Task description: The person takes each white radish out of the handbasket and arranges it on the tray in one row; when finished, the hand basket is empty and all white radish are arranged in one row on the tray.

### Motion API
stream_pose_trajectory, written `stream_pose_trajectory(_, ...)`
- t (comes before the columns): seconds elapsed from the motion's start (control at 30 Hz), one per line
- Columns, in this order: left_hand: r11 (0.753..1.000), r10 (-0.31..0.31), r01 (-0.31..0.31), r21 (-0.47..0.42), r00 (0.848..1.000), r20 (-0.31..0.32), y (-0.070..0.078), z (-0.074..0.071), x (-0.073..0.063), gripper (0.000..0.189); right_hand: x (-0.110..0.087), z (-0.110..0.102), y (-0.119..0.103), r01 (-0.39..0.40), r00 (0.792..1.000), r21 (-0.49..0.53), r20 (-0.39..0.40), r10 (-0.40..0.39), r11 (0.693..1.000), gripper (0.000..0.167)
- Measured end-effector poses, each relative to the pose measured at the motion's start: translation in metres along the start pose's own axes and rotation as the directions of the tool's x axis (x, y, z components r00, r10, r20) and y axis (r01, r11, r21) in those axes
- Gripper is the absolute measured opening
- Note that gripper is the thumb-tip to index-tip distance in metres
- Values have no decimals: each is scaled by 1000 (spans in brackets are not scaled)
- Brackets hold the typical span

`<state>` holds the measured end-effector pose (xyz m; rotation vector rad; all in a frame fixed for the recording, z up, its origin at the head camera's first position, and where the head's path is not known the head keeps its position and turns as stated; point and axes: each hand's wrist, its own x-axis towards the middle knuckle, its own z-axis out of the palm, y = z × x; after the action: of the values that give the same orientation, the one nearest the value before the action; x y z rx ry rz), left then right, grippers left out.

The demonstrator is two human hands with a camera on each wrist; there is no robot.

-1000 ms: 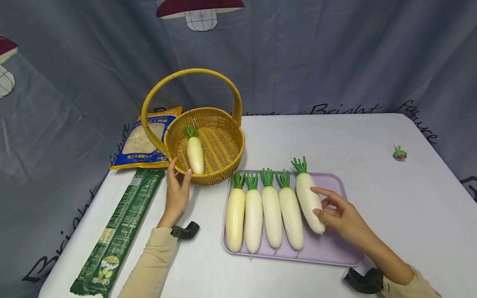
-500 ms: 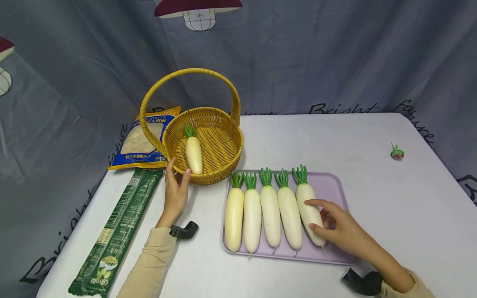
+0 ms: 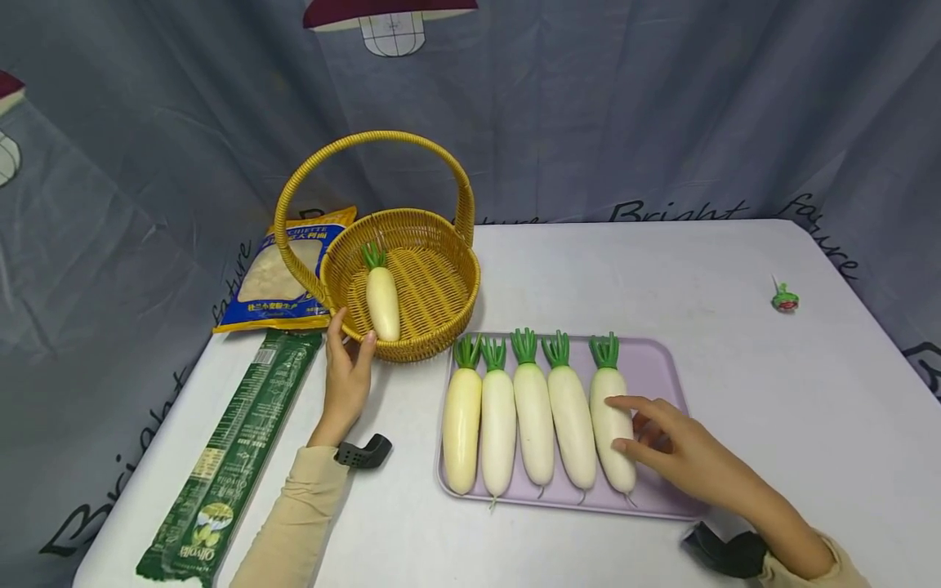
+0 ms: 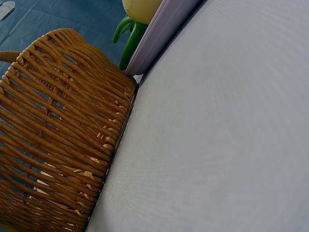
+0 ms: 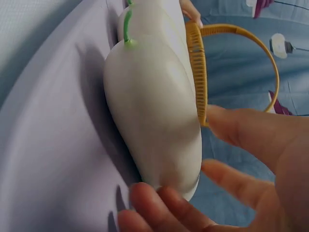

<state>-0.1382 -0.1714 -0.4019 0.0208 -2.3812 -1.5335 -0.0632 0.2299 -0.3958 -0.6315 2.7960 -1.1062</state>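
Note:
My right hand (image 3: 680,445) is at the rightmost white radish (image 3: 612,433) on the lilac tray (image 3: 654,367). Its index finger and thumb are spread over that radish's right side. In the right wrist view the fingers (image 5: 149,203) lie loosely about one end of the radish (image 5: 149,101). Several more radishes (image 3: 534,425) line the tray side by side, green tops away from me. My left hand (image 3: 348,384) touches the near-left rim of the wicker basket (image 3: 434,347), thumb and index finger extended. One radish (image 3: 383,306) lies inside the basket. The left wrist view shows the basket's woven side (image 4: 58,130), not the hand.
Behind the basket's left side lies a blue and yellow pasta bag (image 3: 279,282). A long green packet (image 3: 235,457) runs along the table's left side. A small green and red object (image 3: 785,300) sits at the far right. A grey curtain (image 3: 559,122) hangs behind the white table.
My right hand has lowered the rightmost radish onto the tray and loosened around it. The radish now lies straighter, in line with the others. My left hand has stayed at the basket.

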Motion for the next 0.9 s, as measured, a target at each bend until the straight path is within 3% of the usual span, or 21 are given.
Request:
stream_pose_trajectory(0.3, 1000, 4, -4, 6, 1000, -6, 3, -1, -1, 56, 4, -5, 3, -114, 986, 32, -121, 117, 993, 40)
stream_pose_trajectory(0.43, 1000, 8, -8, 4, 1000, 1, 4, -1, -1, 56, 6, -10, 6, -105, 977, 50, -183, 113, 993, 39)
stream_pose_trajectory(0.53, 1000, 5, -5, 2, 1000, 2, 1, -1, 0, 57, 7, -15, 11, -98, 975, 131, -187, 122, 987, 37)
stream_pose_trajectory(0.63, 1000, -5, 5, 1, 1000, 0, -12, 0, 4, 58, 9, -21, 19, -101, 978, 289, -144, 148, 952, 35)
stream_pose_trajectory(0.73, 1000, -9, 9, 8, 1000, -5, -27, 1, 7, 59, 15, -27, 27, -104, 982, 430, -99, 162, 897, 33)
stream_pose_trajectory(0.9, 1000, 15, -14, 20, 1000, -19, -39, 3, 9, 58, 32, -33, 34, -93, 987, 515, -64, 146, 852, 28)
